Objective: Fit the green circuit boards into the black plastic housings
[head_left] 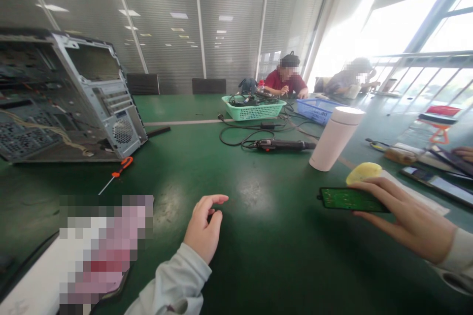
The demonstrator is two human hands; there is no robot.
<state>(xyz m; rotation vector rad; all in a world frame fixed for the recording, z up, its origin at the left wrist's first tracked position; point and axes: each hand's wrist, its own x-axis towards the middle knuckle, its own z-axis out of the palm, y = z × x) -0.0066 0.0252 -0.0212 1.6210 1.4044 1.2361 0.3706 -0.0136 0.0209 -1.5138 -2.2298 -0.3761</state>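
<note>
My right hand grips a green circuit board by its right end, fingers above and thumb below. The board has a dark edge and a small tab at its left end. A yellow rounded object lies just behind it, partly covered by my fingers. My left hand is over the middle of the green table, holding nothing. Its fingers are loosely curved, with a gap between thumb and forefinger. Beyond the board, a pale pink bottle stands on the table.
An opened computer case stands at left, with an orange-handled screwdriver before it. An electric screwdriver lies with its cable near a green basket and a blue basket. Phones lie at right; two people sit across the table.
</note>
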